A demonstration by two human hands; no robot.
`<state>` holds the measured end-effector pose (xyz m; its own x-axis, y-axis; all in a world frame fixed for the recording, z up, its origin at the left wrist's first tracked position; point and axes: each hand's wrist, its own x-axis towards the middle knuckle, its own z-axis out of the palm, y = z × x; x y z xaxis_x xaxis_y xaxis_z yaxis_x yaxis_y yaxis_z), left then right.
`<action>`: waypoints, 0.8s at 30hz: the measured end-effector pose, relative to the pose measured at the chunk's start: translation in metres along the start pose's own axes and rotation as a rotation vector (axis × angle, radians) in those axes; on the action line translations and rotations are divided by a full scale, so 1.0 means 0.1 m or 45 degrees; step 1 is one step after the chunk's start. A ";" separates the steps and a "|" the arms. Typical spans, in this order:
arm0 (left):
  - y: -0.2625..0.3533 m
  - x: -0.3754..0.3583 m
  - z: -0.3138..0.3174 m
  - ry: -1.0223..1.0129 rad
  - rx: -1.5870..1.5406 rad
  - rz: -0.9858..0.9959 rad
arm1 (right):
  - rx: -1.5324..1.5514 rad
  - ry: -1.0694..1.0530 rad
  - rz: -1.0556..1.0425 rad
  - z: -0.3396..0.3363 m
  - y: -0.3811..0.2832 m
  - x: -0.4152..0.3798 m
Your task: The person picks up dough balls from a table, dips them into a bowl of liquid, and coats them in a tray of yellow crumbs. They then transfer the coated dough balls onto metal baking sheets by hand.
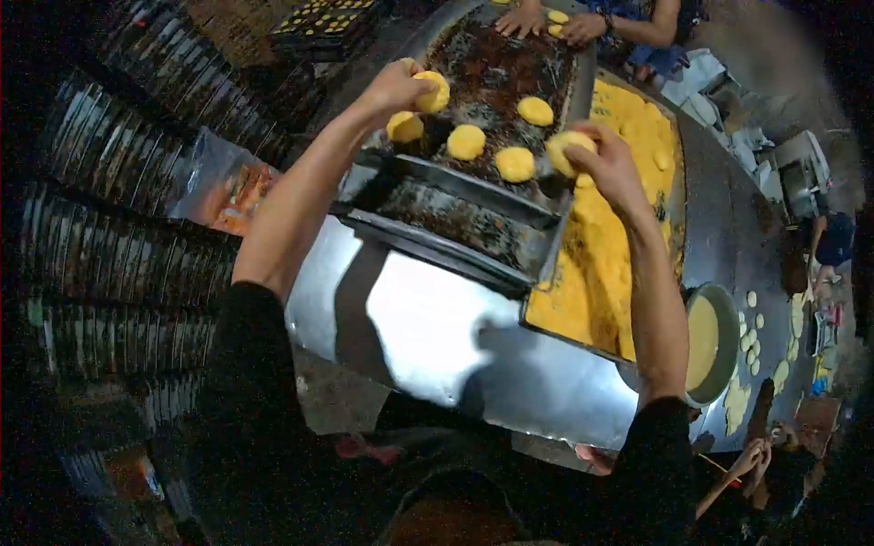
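Note:
My left hand (393, 88) pinches a round yellow dough piece (435, 93) above the near left of a dark, greasy baking tray (505, 64). In my right hand (614, 168) is another yellow dough round (563, 155), slightly blurred, held over the tray's right edge. Between my hands, several flat yellow rounds (466, 143) lie on the tray. Right of it spreads a large tray of yellow crumbly coating (605, 246), close under my right forearm. A second dark metal tray (437, 214) sits nearer to me, at the front.
Across the tray, another person's hands (521, 20) touch yellow rounds. A bowl of pale yellow liquid (702, 341) stands at right, near cut dough discs (751, 344) on the dark table. Stacked trays (118, 214) fill the left side, beside a plastic bag (232, 187).

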<state>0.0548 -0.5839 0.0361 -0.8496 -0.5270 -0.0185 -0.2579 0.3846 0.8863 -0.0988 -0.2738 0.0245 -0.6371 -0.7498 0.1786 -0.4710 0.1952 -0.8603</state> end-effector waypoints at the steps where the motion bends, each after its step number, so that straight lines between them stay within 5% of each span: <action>1: -0.09 0.22 -0.03 0.039 0.075 -0.042 | -0.226 0.017 -0.049 0.19 0.16 0.39; 9: -0.87 1.57 0.08 0.032 0.761 0.321 | -0.377 0.132 -0.055 1.23 0.44 1.73; 10: -0.91 1.62 0.09 0.023 0.856 0.265 | -0.728 -0.042 0.018 1.27 0.52 1.81; 12: -1.01 1.67 0.11 0.010 0.889 0.398 | -0.843 0.028 -0.390 1.39 0.76 1.84; 16: -0.99 1.22 0.11 -0.209 1.051 0.568 | -1.004 -0.219 -0.147 1.59 0.49 1.65; 17: -1.37 1.39 0.21 -0.087 1.103 0.714 | -1.104 -0.173 -0.192 1.64 0.53 1.61; 20: -0.94 1.22 0.20 -0.214 1.142 0.400 | -1.114 -0.271 -0.117 1.59 0.53 1.71; 22: -0.84 1.45 0.09 -0.559 1.280 0.554 | -1.061 -0.405 -0.188 1.39 0.56 1.88; 24: -0.74 1.31 -0.07 -0.330 0.798 0.749 | -0.894 -0.094 -0.523 0.93 0.28 1.53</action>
<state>-0.0346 -0.6867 -0.0289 -0.9812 0.0444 0.1878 0.1128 0.9216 0.3715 -0.1531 -0.4416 -0.0167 -0.3003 -0.8826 0.3617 -0.9464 0.2283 -0.2286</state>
